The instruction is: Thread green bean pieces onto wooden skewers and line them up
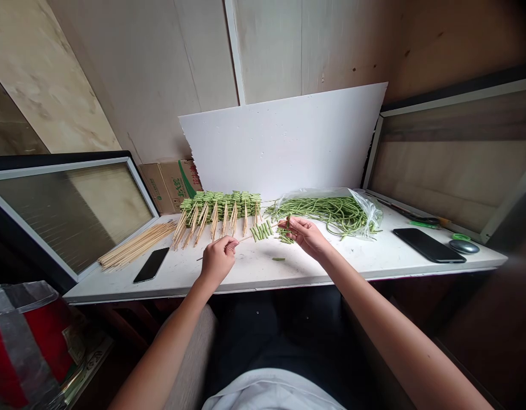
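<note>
My left hand is closed around the lower end of a thin wooden skewer. Several cut green bean pieces are threaded crosswise along it. At the skewer's other end, my right hand pinches a short green bean piece at the tip. Loose bean pieces lie beneath the right fingers, partly hidden by them. One more cut piece rests alone nearer the table's front edge. Behind the hands, filled bean skewers are stacked in a row, their bare sticks pointing toward me.
Long green beans spill from a clear plastic bag at the back right. Bare skewers and a phone lie left on the white table. A black phone and a mouse are right. A white board stands behind.
</note>
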`<state>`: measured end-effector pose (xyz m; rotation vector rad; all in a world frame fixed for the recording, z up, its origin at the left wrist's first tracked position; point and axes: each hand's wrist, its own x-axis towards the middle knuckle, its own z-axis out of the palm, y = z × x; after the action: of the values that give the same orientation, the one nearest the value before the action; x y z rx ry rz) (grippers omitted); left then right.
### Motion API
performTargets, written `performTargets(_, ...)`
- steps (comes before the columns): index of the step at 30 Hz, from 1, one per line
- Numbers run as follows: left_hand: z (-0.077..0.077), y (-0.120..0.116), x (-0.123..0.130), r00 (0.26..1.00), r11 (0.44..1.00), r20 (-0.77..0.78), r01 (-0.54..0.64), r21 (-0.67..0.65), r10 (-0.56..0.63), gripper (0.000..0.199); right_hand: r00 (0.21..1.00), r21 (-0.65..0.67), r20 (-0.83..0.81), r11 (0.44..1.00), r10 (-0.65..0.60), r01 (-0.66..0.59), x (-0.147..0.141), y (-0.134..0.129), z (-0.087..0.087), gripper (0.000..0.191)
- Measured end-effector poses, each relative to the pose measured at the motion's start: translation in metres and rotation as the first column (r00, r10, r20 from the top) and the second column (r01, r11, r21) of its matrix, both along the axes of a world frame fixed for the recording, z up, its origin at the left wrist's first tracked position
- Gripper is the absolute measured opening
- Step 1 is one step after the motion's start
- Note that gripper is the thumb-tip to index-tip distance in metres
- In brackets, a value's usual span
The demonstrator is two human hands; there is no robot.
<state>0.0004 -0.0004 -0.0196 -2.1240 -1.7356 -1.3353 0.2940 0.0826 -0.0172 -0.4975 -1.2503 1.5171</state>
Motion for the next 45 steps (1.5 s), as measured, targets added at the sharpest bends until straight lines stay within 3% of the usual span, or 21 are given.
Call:
performTargets(7,0.003,-0.003,0.001,0.999,0.999,-0.049,-0.010,0.046,0.012,0.019,0.996,-0.008,0.048,0.997,-0.070,0.071,0.000,0.006,-0.006,0.036)
performTargets(19,0.008,-0.007,0.003,0.996,0.991,-0.079,-0.030,0.127,0.040,0.021,0.985,-0.017,0.050,0.986,-0.168,0.169,-0.008,-0.004,0.001,0.035)
performTargets(25,0.011,-0.006,-0.001,0.999,0.992,-0.037,-0.016,0.124,0.020,0.021,0.987,-0.017,0.063,0.989,-0.146,0.147,-0.009,-0.003,0.001,0.039)
performTargets(31,0.009,-0.005,-0.002,0.996,0.986,-0.084,0.005,0.165,0.009,0.023,0.986,-0.064,0.027,0.984,-0.163,0.165,-0.009,-0.001,0.001,0.035)
performTargets(45,0.000,-0.004,0.000,0.992,0.978,-0.117,-0.015,0.209,0.040,0.030,0.958,0.003,0.095,0.962,-0.270,0.271,-0.022,-0.002,-0.011,0.032)
